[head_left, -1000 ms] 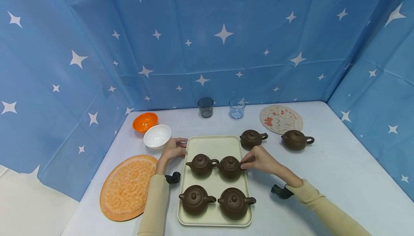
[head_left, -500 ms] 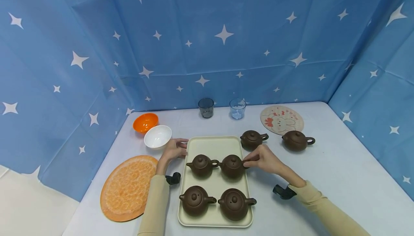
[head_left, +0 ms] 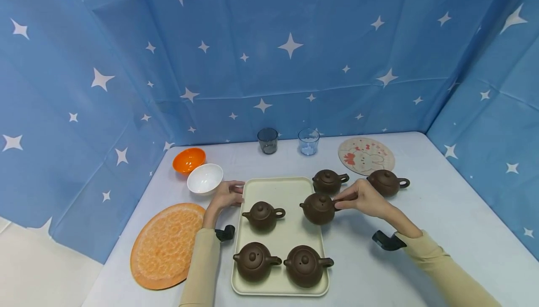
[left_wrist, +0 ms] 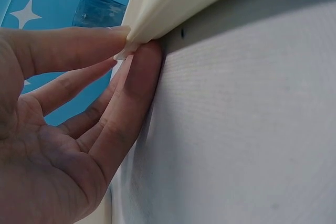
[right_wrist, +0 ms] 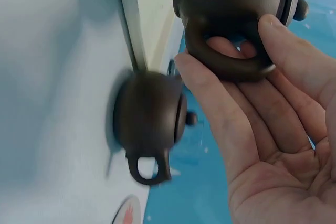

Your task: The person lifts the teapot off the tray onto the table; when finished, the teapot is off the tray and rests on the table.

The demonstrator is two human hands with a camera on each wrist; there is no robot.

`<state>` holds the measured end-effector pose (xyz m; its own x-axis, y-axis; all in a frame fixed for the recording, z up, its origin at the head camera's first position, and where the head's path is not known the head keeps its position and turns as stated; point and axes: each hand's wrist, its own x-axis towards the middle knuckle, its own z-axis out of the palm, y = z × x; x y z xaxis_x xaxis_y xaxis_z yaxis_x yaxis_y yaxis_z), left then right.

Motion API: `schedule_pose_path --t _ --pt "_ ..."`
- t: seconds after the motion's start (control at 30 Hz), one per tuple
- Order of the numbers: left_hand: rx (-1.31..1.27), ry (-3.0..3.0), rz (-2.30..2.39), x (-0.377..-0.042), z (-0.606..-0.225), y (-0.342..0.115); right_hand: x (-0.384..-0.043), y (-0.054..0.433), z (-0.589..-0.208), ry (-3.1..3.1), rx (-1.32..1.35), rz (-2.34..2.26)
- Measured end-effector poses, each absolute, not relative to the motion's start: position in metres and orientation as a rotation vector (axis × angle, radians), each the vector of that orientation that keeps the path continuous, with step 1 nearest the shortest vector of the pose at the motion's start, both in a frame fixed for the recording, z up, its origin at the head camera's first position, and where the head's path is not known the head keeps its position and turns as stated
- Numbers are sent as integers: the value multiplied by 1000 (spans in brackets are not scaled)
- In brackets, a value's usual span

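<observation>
A brown teapot [head_left: 318, 209] is held by its handle in my right hand [head_left: 364, 199], raised over the right rim of the cream tray [head_left: 280, 189]. In the right wrist view, thumb and fingers pinch the dark handle [right_wrist: 226, 65]. My left hand [head_left: 227, 194] pinches the tray's left rim between thumb and fingers, as the left wrist view shows at the tray edge [left_wrist: 152, 17]. Three other brown teapots sit on the tray: a small one [head_left: 262, 216] at mid-left, one [head_left: 254, 261] at front left and one [head_left: 305, 266] at front right.
Behind the right hand stand two flatter brown teapots [head_left: 327, 181] [head_left: 384, 182], near a round rabbit mat [head_left: 366, 155]. A grey glass [head_left: 268, 140] and a blue glass [head_left: 309, 142] stand at the back. Leftward are an orange bowl [head_left: 189, 159], a white bowl [head_left: 205, 178] and an orange round mat [head_left: 168, 246].
My right hand has lifted the teapot by its handle from beside the small one and carried it rightward to the tray's edge. The left hand has stayed at the rim.
</observation>
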<state>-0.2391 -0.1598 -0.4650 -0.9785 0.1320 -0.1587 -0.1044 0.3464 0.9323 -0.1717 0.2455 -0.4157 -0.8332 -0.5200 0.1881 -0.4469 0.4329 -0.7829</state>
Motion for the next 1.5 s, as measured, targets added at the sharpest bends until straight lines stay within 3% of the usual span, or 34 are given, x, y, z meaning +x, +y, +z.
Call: schedule_pose_path --t 1.0,1.5 --pt "30 2402 1688 -237 -464 -160 -148 371 -422 2591 -864 -1406" --pt "32 2391 1683 -237 -462 -160 -147 405 -429 2628 -812 -1339"
